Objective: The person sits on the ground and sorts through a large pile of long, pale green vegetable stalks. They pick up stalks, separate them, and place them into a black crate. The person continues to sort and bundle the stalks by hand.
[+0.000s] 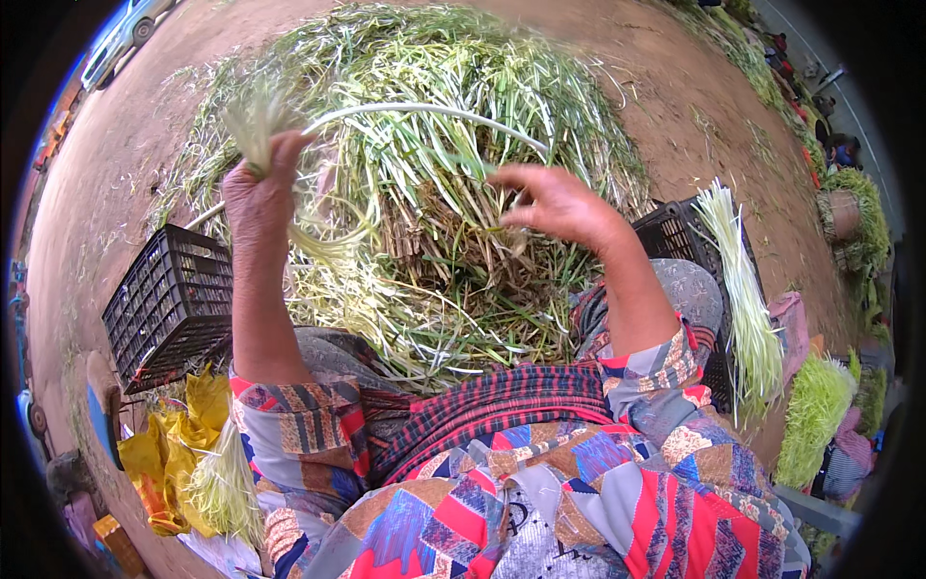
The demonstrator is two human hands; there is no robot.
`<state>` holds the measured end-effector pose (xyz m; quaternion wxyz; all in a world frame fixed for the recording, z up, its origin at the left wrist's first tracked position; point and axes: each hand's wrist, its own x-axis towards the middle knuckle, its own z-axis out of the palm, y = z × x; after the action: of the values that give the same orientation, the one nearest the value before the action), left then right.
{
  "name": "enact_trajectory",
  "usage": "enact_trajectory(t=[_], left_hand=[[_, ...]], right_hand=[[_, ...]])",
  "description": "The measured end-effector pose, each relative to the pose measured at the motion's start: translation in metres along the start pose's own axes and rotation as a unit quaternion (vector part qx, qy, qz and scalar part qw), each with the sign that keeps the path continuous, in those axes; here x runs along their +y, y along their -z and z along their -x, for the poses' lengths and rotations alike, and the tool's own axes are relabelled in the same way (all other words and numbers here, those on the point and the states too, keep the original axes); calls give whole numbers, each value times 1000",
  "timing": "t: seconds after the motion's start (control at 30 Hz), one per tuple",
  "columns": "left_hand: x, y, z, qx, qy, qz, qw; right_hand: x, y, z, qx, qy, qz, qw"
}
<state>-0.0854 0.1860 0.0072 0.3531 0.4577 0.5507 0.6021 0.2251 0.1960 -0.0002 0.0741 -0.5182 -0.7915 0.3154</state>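
My left hand [264, 174] is raised at the upper left, its fingers closed around a small bundle of pale stalks [257, 130], blurred by motion. A long white stalk [419, 107] arches from beside that hand towards the right. My right hand [553, 203] is held over the heap with its fingers apart and blurred; whether a thin green leaf near the fingertips is held cannot be told. Below both hands lies a large heap of long green and white leafy stalks [448, 159], with brownish ends towards me. Pale trimmings [362, 304] lie nearer my lap.
A black plastic crate [173, 304] stands at left, another [669, 231] at right with a bundle of white stalks [738, 289] across it. Yellow bags [170, 463] and a pale bundle [228, 485] lie lower left. Green bundles [817, 412] and other people are at far right.
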Motion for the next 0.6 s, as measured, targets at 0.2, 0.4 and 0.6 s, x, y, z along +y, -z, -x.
enact_trajectory(t=[0.2,0.4,0.6], left_hand=[[-8,-37,15,-100,-28,-87,991],[-4,-62,22,-157,-88,-258,949],[3,-77,27,-159,-2,-343,926]], right_hand=[[-4,19,-8,211,153,-636,727],[-34,-19,-37,238,129,-393,879],[10,-45,-76,66,127,-666,732]])
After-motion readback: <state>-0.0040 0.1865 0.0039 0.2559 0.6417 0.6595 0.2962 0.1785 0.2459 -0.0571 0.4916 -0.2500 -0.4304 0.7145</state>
